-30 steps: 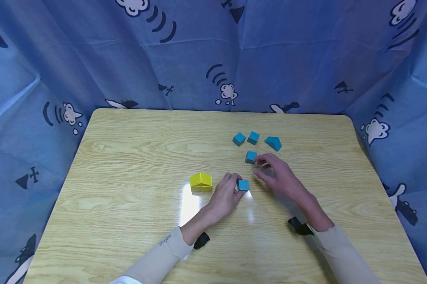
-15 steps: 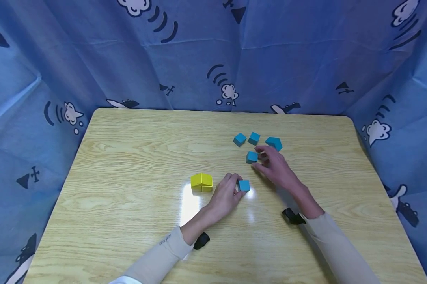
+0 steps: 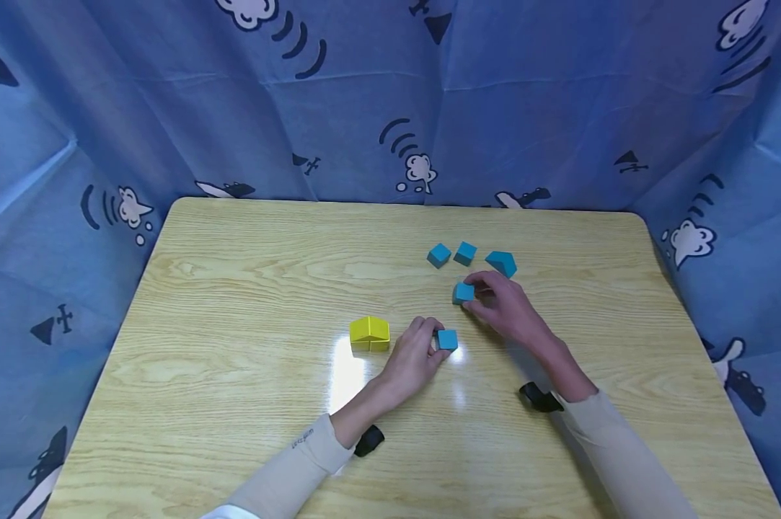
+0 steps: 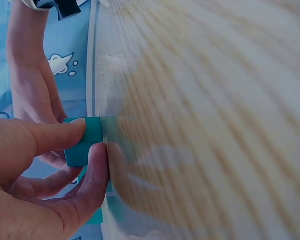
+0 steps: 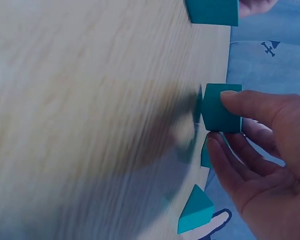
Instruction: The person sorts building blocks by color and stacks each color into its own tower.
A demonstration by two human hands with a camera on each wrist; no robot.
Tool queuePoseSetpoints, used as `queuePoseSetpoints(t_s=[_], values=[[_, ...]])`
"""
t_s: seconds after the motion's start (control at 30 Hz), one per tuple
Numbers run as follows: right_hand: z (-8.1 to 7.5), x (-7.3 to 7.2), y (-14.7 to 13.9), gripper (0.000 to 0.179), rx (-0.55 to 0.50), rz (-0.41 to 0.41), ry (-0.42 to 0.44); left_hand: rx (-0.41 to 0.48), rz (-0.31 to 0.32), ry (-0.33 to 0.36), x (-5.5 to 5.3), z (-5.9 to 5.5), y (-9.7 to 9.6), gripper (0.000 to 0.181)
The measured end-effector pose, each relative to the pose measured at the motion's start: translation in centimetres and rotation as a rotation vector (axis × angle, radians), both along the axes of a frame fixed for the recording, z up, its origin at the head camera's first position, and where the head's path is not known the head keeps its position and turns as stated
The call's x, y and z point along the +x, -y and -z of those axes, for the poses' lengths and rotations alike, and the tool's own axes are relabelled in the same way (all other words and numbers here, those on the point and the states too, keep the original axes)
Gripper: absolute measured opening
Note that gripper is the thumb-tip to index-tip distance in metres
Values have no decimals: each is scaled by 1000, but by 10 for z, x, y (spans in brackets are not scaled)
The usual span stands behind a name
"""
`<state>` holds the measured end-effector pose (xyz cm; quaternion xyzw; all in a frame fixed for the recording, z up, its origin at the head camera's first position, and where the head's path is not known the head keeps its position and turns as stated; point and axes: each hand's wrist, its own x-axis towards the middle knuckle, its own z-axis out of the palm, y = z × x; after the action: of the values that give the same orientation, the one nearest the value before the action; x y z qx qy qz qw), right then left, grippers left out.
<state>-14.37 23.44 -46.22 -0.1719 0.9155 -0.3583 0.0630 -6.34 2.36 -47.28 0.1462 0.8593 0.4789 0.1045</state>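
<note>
My left hand pinches a small blue block near the middle of the table, its thumb on one face and fingers on the opposite one. In the left wrist view this block sits right at the tabletop. Farther back and to the right, my right hand pinches a second blue block between thumb and fingers. The right wrist view shows that block close over the wood, a thin gap between it and its reflection. To the left of my left hand stands a yellow peaked shape made of joined pieces.
Behind my right hand lie two blue blocks, one on the left and one beside it. A blue wedge-shaped block lies just past my right fingers. A blue patterned curtain hangs behind the wooden table.
My right hand has moved in to the second blue block, closed its thumb and fingers on it and shifted it slightly toward me. My left hand stays in place with its block.
</note>
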Motion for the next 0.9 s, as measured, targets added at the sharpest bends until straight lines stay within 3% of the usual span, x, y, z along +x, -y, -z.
queuePoseSetpoints(t_s=[0.47,0.9], values=[[-7,24,-8,35,22,-49,-1,1,11,-2,1,-1,1,30],[-8,42,-13,35,55,-84,53,2,11,8,0,1,1,30]])
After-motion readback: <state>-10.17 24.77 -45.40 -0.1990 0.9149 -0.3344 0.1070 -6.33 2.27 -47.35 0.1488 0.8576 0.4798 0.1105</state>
